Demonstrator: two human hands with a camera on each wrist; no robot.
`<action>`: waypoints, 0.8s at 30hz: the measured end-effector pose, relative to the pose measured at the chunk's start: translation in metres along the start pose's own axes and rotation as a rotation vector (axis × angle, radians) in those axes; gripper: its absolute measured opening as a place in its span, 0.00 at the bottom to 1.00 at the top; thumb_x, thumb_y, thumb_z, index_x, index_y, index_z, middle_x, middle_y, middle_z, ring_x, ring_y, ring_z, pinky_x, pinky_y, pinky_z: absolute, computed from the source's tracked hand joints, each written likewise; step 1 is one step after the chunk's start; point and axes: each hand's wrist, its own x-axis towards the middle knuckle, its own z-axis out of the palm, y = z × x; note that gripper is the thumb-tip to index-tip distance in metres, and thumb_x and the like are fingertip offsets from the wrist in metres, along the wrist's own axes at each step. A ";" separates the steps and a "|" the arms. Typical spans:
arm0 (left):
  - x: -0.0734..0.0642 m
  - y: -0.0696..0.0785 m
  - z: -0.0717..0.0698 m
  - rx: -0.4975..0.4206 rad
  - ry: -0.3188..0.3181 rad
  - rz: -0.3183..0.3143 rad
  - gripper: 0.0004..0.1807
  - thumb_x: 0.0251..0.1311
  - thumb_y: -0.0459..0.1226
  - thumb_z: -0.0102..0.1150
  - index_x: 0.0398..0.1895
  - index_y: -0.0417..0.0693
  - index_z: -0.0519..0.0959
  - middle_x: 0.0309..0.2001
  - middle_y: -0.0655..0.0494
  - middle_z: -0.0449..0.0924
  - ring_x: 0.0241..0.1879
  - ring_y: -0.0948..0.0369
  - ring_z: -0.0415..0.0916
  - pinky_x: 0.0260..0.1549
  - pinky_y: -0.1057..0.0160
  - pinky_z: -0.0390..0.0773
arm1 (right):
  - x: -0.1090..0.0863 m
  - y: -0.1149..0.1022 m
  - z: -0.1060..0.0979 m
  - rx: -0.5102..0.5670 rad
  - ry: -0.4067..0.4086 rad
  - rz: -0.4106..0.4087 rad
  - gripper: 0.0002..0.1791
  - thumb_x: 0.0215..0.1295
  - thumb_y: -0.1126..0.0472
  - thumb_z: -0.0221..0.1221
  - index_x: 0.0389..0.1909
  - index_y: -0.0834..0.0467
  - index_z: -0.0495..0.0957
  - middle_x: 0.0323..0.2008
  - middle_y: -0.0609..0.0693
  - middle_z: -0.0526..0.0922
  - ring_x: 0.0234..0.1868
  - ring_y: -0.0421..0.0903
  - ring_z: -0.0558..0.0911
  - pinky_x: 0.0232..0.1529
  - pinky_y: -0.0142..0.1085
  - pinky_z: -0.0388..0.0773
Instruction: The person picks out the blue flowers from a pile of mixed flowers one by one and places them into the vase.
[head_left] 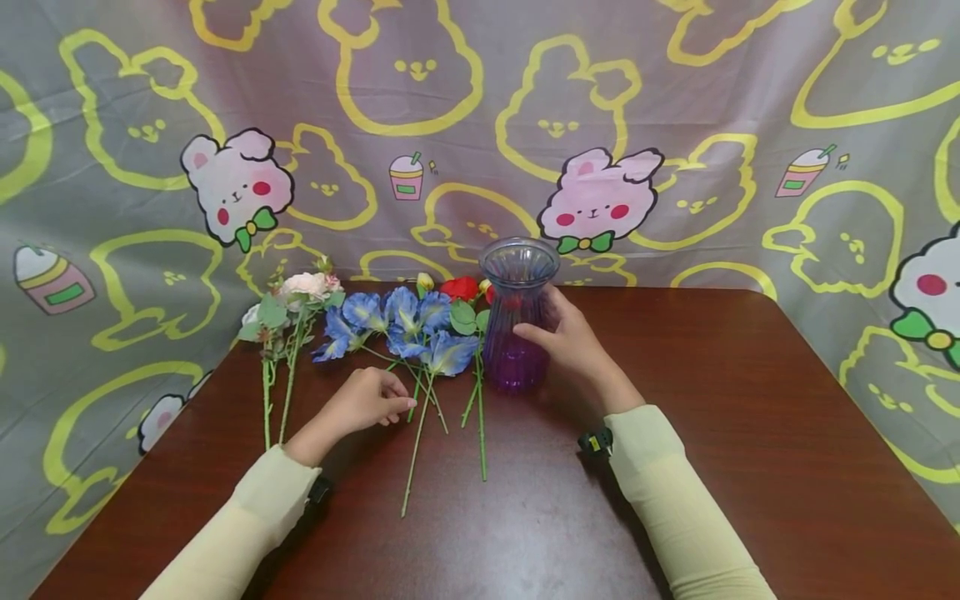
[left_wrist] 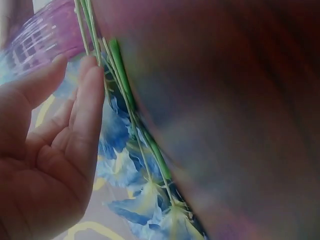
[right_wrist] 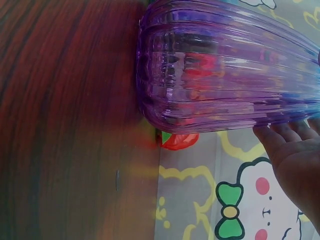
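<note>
A ribbed glass vase [head_left: 516, 333], bluish at the flared rim and purple at the base, stands upright on the table. My right hand [head_left: 573, 346] holds its right side, thumb across the front and fingers behind; in the right wrist view, fingertips [right_wrist: 262, 132] meet the ribbed glass. My left hand [head_left: 367, 398] is beside the green stems of the blue flowers [head_left: 405, 325], its fingers loosely bent and the thumb apart. In the left wrist view, those fingertips [left_wrist: 92, 67] overlap the thin stems [left_wrist: 120, 70], with nothing visibly gripped.
Pale pink roses [head_left: 303, 287] with long stems lie at the left of the brown table [head_left: 712, 433]. Red flowers [head_left: 460, 288] with yellowish buds lie left of and behind the vase. A patterned cloth [head_left: 465, 75] hangs along the table's back and sides.
</note>
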 end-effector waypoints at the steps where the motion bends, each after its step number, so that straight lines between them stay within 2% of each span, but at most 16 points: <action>1: 0.000 0.001 0.001 -0.010 -0.011 -0.005 0.08 0.60 0.37 0.67 0.31 0.39 0.83 0.22 0.53 0.82 0.20 0.58 0.80 0.21 0.61 0.81 | 0.000 0.000 0.000 -0.002 -0.001 -0.002 0.41 0.64 0.66 0.63 0.74 0.60 0.53 0.69 0.59 0.65 0.69 0.53 0.64 0.65 0.47 0.63; 6: 0.000 0.005 0.005 -0.042 -0.060 -0.013 0.09 0.59 0.37 0.67 0.26 0.40 0.83 0.19 0.53 0.81 0.19 0.58 0.80 0.19 0.61 0.81 | 0.000 -0.002 0.001 -0.011 -0.003 -0.009 0.41 0.64 0.66 0.63 0.74 0.61 0.53 0.69 0.59 0.65 0.69 0.54 0.64 0.66 0.47 0.62; 14: 0.002 0.006 0.008 -0.008 -0.137 0.003 0.12 0.57 0.37 0.68 0.20 0.40 0.81 0.15 0.53 0.78 0.15 0.59 0.79 0.17 0.61 0.80 | 0.001 0.002 0.001 -0.014 -0.006 -0.004 0.41 0.64 0.67 0.63 0.74 0.62 0.53 0.68 0.61 0.65 0.69 0.55 0.64 0.66 0.48 0.62; 21: 0.003 0.010 0.009 0.008 -0.205 -0.025 0.14 0.57 0.37 0.69 0.18 0.39 0.80 0.15 0.52 0.78 0.15 0.58 0.79 0.17 0.61 0.81 | 0.009 0.030 0.000 0.004 0.015 -0.016 0.42 0.63 0.64 0.64 0.74 0.54 0.54 0.68 0.54 0.66 0.69 0.49 0.65 0.66 0.45 0.62; 24: 0.002 0.011 0.010 0.009 -0.224 -0.031 0.14 0.58 0.37 0.68 0.19 0.39 0.81 0.16 0.52 0.78 0.16 0.58 0.79 0.17 0.61 0.81 | 0.009 0.033 0.000 -0.003 0.020 -0.030 0.41 0.63 0.63 0.65 0.74 0.53 0.55 0.68 0.53 0.67 0.68 0.48 0.66 0.66 0.45 0.63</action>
